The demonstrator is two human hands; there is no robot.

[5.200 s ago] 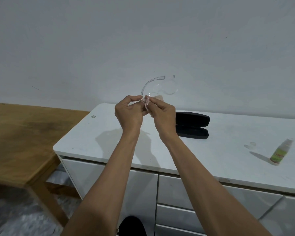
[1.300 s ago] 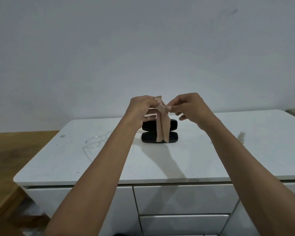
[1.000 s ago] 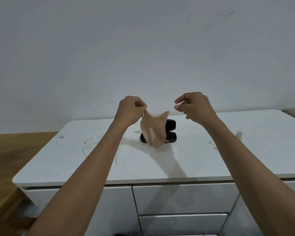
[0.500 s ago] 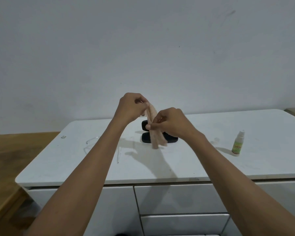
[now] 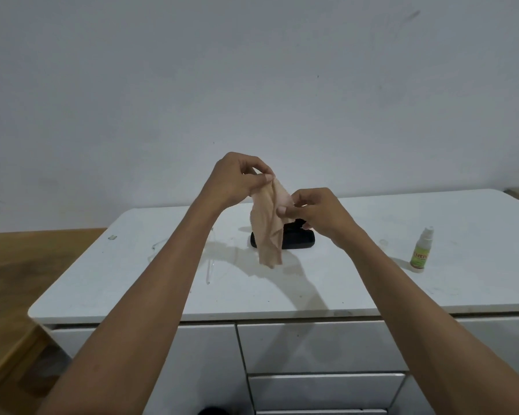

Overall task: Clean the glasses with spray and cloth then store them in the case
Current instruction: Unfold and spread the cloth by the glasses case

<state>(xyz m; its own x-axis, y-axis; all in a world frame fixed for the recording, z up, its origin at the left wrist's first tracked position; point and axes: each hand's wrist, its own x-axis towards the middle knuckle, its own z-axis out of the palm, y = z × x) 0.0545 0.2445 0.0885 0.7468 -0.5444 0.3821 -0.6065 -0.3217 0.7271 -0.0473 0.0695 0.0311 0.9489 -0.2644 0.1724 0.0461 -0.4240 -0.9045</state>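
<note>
A beige cloth [image 5: 268,226] hangs in the air above the white cabinet top [image 5: 357,280]. My left hand [image 5: 237,179] pinches its top corner, and my right hand [image 5: 315,212] pinches its edge lower down on the right. Behind the cloth lies the black glasses case [image 5: 298,242], partly hidden by the cloth and my right hand. The clear glasses [image 5: 210,265] lie on the top to the left, mostly hidden behind my left forearm. The small spray bottle [image 5: 421,250] with a green label stands upright at the right.
A wooden table [image 5: 27,265] stands lower, to the left of the cabinet. White drawers [image 5: 312,348] face me below the top. Its clear cap [image 5: 383,242] lies just left of the spray bottle. A plain wall rises close behind.
The glasses went from my hands down onto the cabinet top, and both hands took up the cloth. In the last half second my right hand slid slightly down and right along the cloth.
</note>
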